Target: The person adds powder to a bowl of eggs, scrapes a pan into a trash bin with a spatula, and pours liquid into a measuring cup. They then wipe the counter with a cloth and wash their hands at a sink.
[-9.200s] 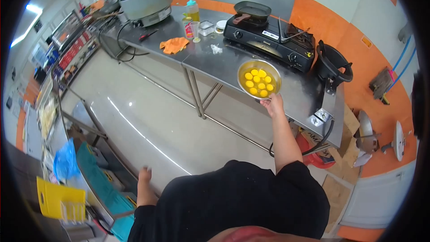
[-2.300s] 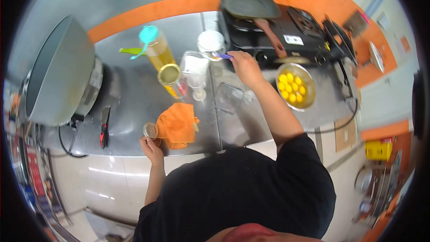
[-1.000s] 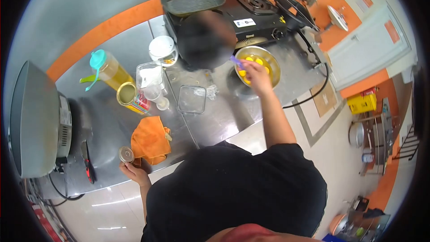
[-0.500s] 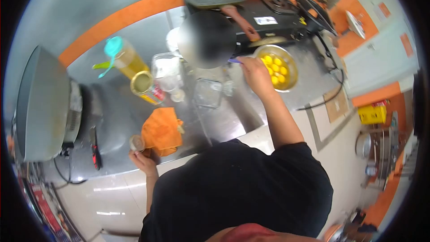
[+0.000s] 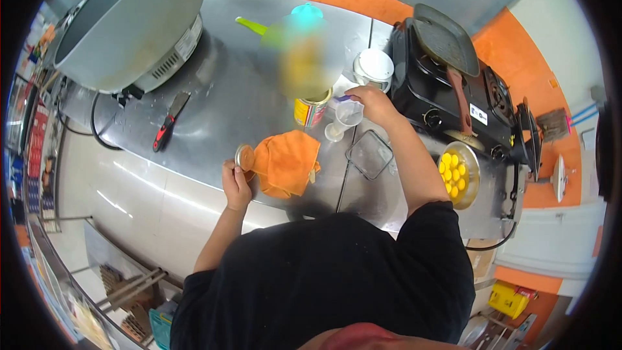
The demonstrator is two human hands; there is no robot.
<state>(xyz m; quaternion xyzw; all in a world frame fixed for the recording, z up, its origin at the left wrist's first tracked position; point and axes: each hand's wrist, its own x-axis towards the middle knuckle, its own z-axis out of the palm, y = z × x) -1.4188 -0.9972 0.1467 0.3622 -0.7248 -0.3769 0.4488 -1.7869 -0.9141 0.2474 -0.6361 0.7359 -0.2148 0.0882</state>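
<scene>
My left hand (image 5: 238,185) is closed on a small round jar (image 5: 244,156) at the counter's front edge. Just right of it lies a crumpled orange cloth (image 5: 285,163). My right hand (image 5: 376,105) is closed on a slim purple tool (image 5: 344,98), whose working end I cannot make out. That hand is above a clear plastic cup (image 5: 349,114) and right of an open tin (image 5: 312,109) with a yellow and red label. Farther right, a metal bowl (image 5: 473,188) holds several egg yolks (image 5: 453,174).
A black stove (image 5: 414,94) bears a square grill pan (image 5: 447,35). White tubs (image 5: 374,65) and a clear tray (image 5: 371,155) are nearby. A blurred jug (image 5: 304,58) stands behind the tin. At left are a red-handled scraper (image 5: 170,122) and a large grey machine (image 5: 136,26).
My right hand has moved left with the purple tool, from beside the yolk bowl to near the tin. My left hand keeps hold of the jar. The view has turned left.
</scene>
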